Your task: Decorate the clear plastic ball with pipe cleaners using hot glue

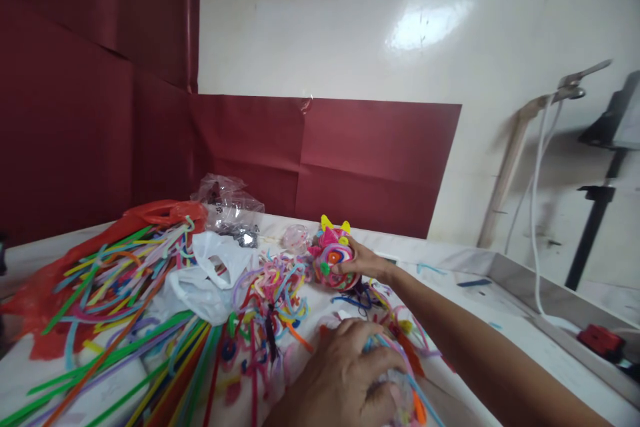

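My right hand reaches out over the table and grips a round figure made of coiled, brightly coloured pipe cleaners. The figure has yellow pointed ears and a pink star-like piece on top, and stands on the table's far side. Low in the middle, my left hand curls its fingers over a loose bundle of pipe cleaners with some clear plastic among them. My fingers hide most of this bundle. Between the hands and to the left lies a tangle of curled pipe cleaners.
Straight pipe cleaners spill from a red plastic bag on the left, beside a white plastic bag. A clear bag sits behind. Right are a blue strip, a white cable and a red plug block.
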The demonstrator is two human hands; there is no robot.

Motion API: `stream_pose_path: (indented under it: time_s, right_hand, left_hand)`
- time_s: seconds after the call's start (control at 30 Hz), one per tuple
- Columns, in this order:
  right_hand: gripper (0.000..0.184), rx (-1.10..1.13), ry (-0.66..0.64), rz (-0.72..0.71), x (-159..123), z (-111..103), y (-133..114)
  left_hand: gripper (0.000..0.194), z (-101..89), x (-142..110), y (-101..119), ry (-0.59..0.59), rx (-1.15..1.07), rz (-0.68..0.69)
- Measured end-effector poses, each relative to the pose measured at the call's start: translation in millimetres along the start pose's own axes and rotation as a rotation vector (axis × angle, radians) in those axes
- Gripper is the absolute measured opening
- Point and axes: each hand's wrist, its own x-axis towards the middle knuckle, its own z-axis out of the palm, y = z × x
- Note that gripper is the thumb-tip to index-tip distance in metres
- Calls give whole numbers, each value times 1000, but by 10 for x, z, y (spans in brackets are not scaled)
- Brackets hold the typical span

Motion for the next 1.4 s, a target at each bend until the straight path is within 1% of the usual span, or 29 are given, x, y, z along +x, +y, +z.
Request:
stream_pose_path:
  time_s: [0.13,0.23,0.3,0.37,0.5,0.6,0.67,0.8,0.93,1.07,1.17,1.27,1.4]
  right_hand:
    - [31,153,47,-69,-72,-171,-101]
    - [31,248,72,-111,-91,-144,-97]
    - [31,302,89,-127,-74,-29,-35]
    - [31,348,102,-132,-43,140,54]
    - [32,422,75,-112,2,480,230]
    - [33,448,51,-71,-13,584,320]
    - [33,446,31,-45,-43,557,345]
    - [31,413,-24,-17,-118,396,318]
    - [31,389,-33,-10,-176,303,306]
    - [33,400,-23,-5,-189,297,361]
    - [33,418,-26,-5,-159,314,384]
    - [33,429,-34,-11,-96,352,368]
    - [34,447,-67,-28,-20,419,316]
  left_hand:
    - [21,7,2,-29,22,2,13]
    - [22,60,8,-92,39,8,34]
    - [25,105,15,-137,43,16,46]
    - [29,144,21,-173,55,26,62]
    - [29,182,25,-197,86,30,88]
    - [28,168,15,-171,78,26,68]
    - [27,139,7,-138,66,30,52]
    - [23,82,3,-84,48,38,44]
    - [24,120,17,-133,83,39,66]
    - [29,251,42,-273,148,17,134]
    - [33,300,55,-335,156,11,145]
    - [37,255,63,-311,98,34,127]
    - [30,156,66,-228,44,63,86]
